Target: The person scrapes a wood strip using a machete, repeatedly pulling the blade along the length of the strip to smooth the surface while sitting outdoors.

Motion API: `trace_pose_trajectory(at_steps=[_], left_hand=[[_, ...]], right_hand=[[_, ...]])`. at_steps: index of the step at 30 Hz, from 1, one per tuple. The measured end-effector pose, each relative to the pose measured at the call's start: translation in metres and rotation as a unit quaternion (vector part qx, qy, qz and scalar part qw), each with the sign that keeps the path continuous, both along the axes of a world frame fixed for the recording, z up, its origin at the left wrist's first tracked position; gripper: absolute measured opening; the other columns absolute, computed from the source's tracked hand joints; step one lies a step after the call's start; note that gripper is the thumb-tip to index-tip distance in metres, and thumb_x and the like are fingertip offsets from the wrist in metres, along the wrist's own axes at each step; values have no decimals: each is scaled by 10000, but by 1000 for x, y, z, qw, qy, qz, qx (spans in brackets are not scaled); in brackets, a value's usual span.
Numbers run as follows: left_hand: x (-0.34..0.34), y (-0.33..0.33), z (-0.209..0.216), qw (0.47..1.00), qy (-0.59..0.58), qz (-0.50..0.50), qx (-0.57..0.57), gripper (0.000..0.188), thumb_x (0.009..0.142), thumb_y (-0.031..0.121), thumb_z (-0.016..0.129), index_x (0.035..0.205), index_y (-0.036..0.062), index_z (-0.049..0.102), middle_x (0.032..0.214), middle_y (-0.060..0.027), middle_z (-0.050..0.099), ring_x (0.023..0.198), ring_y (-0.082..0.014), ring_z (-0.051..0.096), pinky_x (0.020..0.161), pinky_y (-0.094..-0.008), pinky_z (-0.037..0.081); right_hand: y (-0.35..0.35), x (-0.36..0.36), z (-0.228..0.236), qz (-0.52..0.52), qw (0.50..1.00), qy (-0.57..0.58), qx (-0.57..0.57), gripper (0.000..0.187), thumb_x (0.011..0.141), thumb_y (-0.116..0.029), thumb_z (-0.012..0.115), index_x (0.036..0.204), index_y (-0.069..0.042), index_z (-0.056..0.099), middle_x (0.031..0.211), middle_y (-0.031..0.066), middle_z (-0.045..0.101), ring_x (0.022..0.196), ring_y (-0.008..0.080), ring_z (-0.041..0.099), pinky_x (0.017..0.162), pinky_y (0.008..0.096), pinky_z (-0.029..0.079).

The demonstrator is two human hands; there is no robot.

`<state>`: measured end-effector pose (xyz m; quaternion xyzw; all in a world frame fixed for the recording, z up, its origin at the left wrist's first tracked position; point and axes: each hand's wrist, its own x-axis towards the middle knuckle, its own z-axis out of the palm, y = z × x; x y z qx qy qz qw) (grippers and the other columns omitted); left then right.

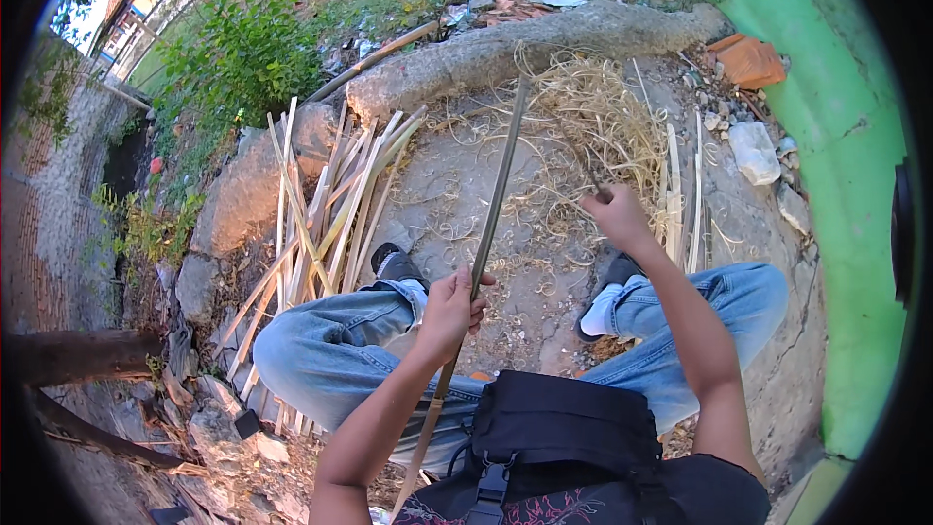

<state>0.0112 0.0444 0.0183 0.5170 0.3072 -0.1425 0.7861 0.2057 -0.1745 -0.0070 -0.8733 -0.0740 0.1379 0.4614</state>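
My left hand [450, 313] is closed around a long, narrow bamboo strip [498, 190]. The strip slants from beside my body up and away, its dark greenish far end raised above the ground. Off to the right, my right hand [622, 219] is closed on a small, thin knife [595, 175]; its dark blade points away from me, and the fist hides most of its handle. The knife and the strip are apart. Beyond my right hand lies a big tangled heap of pale curled shavings [607, 122].
Split bamboo strips [335, 199] lie piled at left, with a few more strips [673, 190] at right. My jeans-clad legs [326, 350] are bent around a black bag [564, 418]. A rough concrete edge [525, 53] crosses behind; a green wall [836, 175] stands at right.
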Motion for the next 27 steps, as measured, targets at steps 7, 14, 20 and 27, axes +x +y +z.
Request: trace_pose_trajectory(at_steps=[7,14,20,27], left_hand=[[-2,-6,-27,989,-37,7,142,376,1024,365,326,994,33,499,616,60,329,483,-36,296,426,-204,243],[-7,-16,-30,911,-142,-48,384,371,1028,304,328,890,18,521,605,20,394,513,-74,352,459,-256,295],[-21,-22,-13,909,-77,-73,402,363,1027,268,334,863,-1,515,608,-7,433,535,-88,391,489,-272,328],[-7,-10,-27,947,-85,-8,309,347,1024,272,354,844,29,525,598,33,416,523,-44,371,458,-230,305]], right_hand=[[29,-72,31,248,953,-98,-147,207,744,-247,632,777,-48,684,657,180,635,633,352,634,633,425,513],[29,-60,-2,279,939,-82,-186,189,722,-213,606,755,-49,693,641,189,625,660,366,639,672,447,520],[-16,29,-39,10,954,-3,-298,246,695,-201,622,808,4,698,806,243,662,744,366,665,700,419,533],[-88,77,-104,-196,963,70,-169,273,731,-219,616,787,43,666,722,214,659,667,311,657,613,402,491]])
